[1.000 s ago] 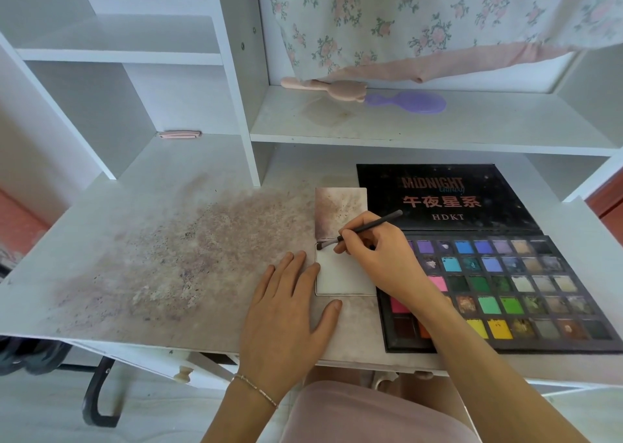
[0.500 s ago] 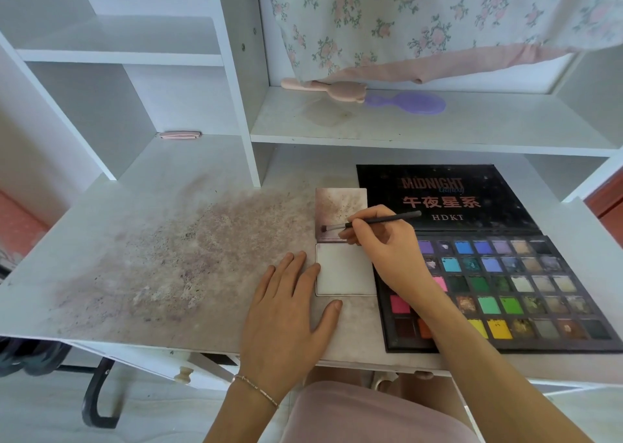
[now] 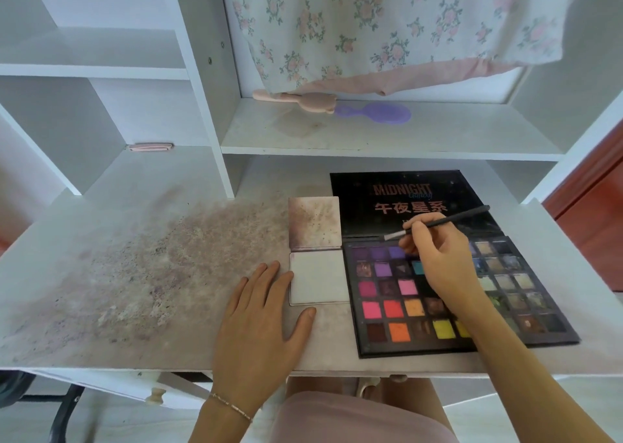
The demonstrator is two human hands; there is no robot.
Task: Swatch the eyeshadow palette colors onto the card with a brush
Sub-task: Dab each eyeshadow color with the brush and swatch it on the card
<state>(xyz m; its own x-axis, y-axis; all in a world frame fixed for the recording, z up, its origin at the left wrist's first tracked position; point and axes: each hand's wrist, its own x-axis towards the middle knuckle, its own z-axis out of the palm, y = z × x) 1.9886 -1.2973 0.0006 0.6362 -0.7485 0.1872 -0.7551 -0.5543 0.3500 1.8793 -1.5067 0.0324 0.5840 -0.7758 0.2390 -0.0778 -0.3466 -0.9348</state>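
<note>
An open black eyeshadow palette (image 3: 381,343) with several coloured pans lies at the right of the desk, its lid flat behind it. A white card (image 3: 318,281) sits just left of it, with a stained square (image 3: 314,222) hinged above. My right hand (image 3: 438,260) pinches a thin black brush (image 3: 448,220); the bristle tip hovers over the palette's top left edge near the purple pans. My left hand (image 3: 259,321) rests flat on the desk, fingertips touching the card's left edge.
The white desk (image 3: 135,274) carries a wide smear of dusty pink-grey powder on its left half. On the shelf behind lie a pink brush (image 3: 296,99) and a purple hairbrush (image 3: 381,112), under a hanging floral cloth (image 3: 387,28). A pink item (image 3: 150,147) sits back left.
My right hand has carried the brush from the card's top edge up and rightward to the palette's upper left corner. My left hand has stayed in place.
</note>
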